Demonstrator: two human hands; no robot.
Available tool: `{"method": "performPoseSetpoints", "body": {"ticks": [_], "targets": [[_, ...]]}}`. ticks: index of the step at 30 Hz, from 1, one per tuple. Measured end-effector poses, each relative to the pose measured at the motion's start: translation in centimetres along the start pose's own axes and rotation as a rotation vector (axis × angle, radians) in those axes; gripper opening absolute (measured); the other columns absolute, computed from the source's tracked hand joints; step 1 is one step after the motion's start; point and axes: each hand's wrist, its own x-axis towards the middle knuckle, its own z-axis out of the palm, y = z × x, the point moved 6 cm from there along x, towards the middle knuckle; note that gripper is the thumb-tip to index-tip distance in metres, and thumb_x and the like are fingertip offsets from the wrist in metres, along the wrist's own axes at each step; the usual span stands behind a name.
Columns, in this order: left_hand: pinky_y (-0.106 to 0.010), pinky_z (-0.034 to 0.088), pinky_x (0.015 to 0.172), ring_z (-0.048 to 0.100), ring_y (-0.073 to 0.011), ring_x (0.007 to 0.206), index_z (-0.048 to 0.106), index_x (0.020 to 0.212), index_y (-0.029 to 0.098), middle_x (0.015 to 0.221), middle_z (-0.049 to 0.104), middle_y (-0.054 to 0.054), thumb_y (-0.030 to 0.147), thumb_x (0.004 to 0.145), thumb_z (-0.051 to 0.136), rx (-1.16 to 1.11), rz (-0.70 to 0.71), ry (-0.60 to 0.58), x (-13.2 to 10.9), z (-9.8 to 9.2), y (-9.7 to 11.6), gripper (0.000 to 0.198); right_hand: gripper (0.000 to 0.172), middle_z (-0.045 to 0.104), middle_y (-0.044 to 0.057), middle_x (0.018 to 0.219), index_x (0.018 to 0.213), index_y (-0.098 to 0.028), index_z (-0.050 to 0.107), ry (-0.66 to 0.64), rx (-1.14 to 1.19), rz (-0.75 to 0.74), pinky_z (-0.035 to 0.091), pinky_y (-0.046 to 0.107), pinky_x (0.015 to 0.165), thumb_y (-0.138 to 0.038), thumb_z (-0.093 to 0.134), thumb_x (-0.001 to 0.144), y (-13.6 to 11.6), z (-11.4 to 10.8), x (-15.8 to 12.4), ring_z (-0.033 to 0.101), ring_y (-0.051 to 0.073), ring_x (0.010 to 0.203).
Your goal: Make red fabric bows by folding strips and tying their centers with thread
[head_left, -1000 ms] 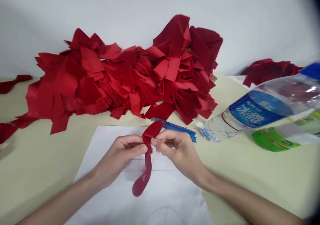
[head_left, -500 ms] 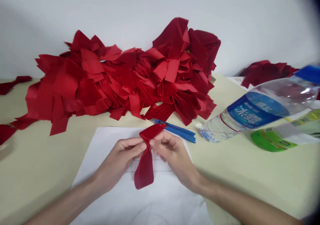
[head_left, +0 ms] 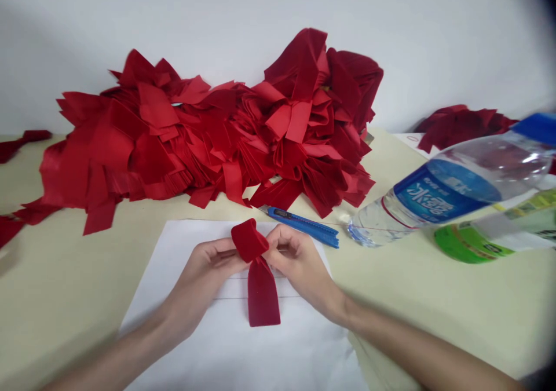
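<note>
Between my two hands is a red velvet ribbon [head_left: 263, 295], pinched narrow at its middle. Its upper part folds over as a loop, and its lower part hangs flat toward me. My left hand [head_left: 217, 260] grips the ribbon from the left, its fingertips partly hidden behind the loop. From the other side my right hand [head_left: 289, 252] pinches the ribbon at the fold with thumb and fingers. Both hands are over a white sheet of paper [head_left: 174, 356] with ruled lines. Just beyond my right hand lies a blue utility knife [head_left: 302, 224].
A large heap of red ribbon pieces [head_left: 208, 142] spreads along the wall. On the right lie a clear water bottle [head_left: 447, 191] with a blue label and a green-labelled bottle [head_left: 473, 241]. More dark red pieces [head_left: 467, 125] sit behind them, and others [head_left: 24, 142] at the far left.
The ribbon's upper end has swung left and folded over into a loop. Its hanging part has shifted right and turned flatter. Both hands stay almost in place.
</note>
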Motion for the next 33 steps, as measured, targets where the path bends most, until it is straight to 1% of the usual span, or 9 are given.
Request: {"method": "performPoseSetpoints", "body": {"ticks": [2,4,6,10,18,21,24,27,33], "targets": [[-0.024,0.040,0.080,0.056,-0.0138,0.083,0.071,0.089,0.021,0.081,0.066,0.002,0.023,0.076,0.069,-0.013,-0.032,0.008,-0.1,0.1,-0.3,0.013,0.017,0.051,-0.004,0.061,0.065,-0.016,0.050,0.008,-0.024,-0.008,0.037,0.022,0.055,-0.023,0.060,0.077,0.1,-0.1,0.2,0.044,0.008,0.057],[-0.022,0.040,0.071,0.053,-0.0111,0.073,0.070,0.078,0.019,0.073,0.062,0.003,0.027,0.074,0.071,-0.003,-0.082,0.039,-0.2,0.0,-0.8,0.009,0.017,0.051,-0.004,0.061,0.066,-0.016,0.052,-0.011,-0.035,-0.006,0.036,0.022,0.054,-0.025,0.060,0.078,0.2,0.1,0.2,0.044,0.007,0.056],[-0.020,0.038,0.061,0.049,-0.0090,0.065,0.067,0.070,0.018,0.066,0.057,0.003,0.031,0.076,0.069,-0.004,-0.114,0.051,-0.3,-0.1,-1.2,0.015,0.017,0.051,-0.004,0.061,0.068,-0.015,0.054,-0.050,-0.042,-0.001,0.035,0.021,0.051,-0.026,0.059,0.080,0.2,0.3,0.2,0.042,0.007,0.055],[-0.016,0.036,0.054,0.048,-0.0068,0.061,0.066,0.078,0.020,0.065,0.055,0.005,0.030,0.078,0.068,-0.107,-0.109,0.018,-0.1,0.1,-1.0,0.011,0.016,0.052,-0.004,0.061,0.071,-0.015,0.058,-0.097,-0.067,-0.015,0.034,0.021,0.049,-0.026,0.058,0.082,-0.2,0.4,0.1,0.042,0.006,0.052],[-0.015,0.038,0.054,0.051,-0.0064,0.062,0.067,0.083,0.018,0.068,0.060,0.003,0.027,0.077,0.069,-0.171,-0.159,0.031,-0.2,0.1,-1.1,0.011,0.014,0.057,-0.003,0.061,0.070,-0.015,0.060,-0.086,-0.087,-0.051,0.037,0.020,0.050,-0.023,0.059,0.081,-0.8,-0.1,0.2,0.047,0.007,0.054],[-0.015,0.038,0.053,0.051,-0.0064,0.060,0.066,0.080,0.018,0.068,0.060,0.003,0.027,0.077,0.070,-0.189,-0.172,0.032,-0.2,-0.1,-1.2,0.010,0.013,0.057,-0.003,0.061,0.070,-0.015,0.061,-0.081,-0.078,-0.060,0.037,0.020,0.050,-0.022,0.060,0.081,-1.1,-0.3,0.2,0.047,0.007,0.055],[-0.016,0.042,0.058,0.056,-0.0088,0.068,0.066,0.080,0.018,0.072,0.062,0.001,0.026,0.077,0.069,-0.202,-0.155,0.002,0.0,-0.1,-1.1,0.010,0.014,0.058,-0.003,0.061,0.069,-0.015,0.061,-0.120,-0.053,-0.033,0.037,0.019,0.048,-0.023,0.060,0.081,-1.1,-0.2,0.2,0.047,0.006,0.054],[-0.018,0.046,0.065,0.060,-0.0109,0.074,0.065,0.089,0.019,0.077,0.065,0.000,0.025,0.078,0.068,-0.205,-0.157,-0.001,0.1,-0.2,-1.1,0.012,0.012,0.059,-0.002,0.060,0.070,-0.015,0.061,-0.171,-0.030,0.016,0.035,0.019,0.045,-0.022,0.059,0.080,-0.9,0.0,0.3,0.047,0.006,0.052],[-0.018,0.045,0.055,0.059,-0.0105,0.064,0.062,0.087,0.021,0.073,0.066,0.000,0.024,0.077,0.070,-0.196,-0.217,0.070,0.2,-0.8,-1.5,0.014,0.009,0.061,-0.002,0.061,0.069,-0.014,0.062,-0.195,-0.046,0.071,0.035,0.018,0.044,-0.011,0.057,0.076,-0.9,0.0,0.5,0.048,0.006,0.051]]}}
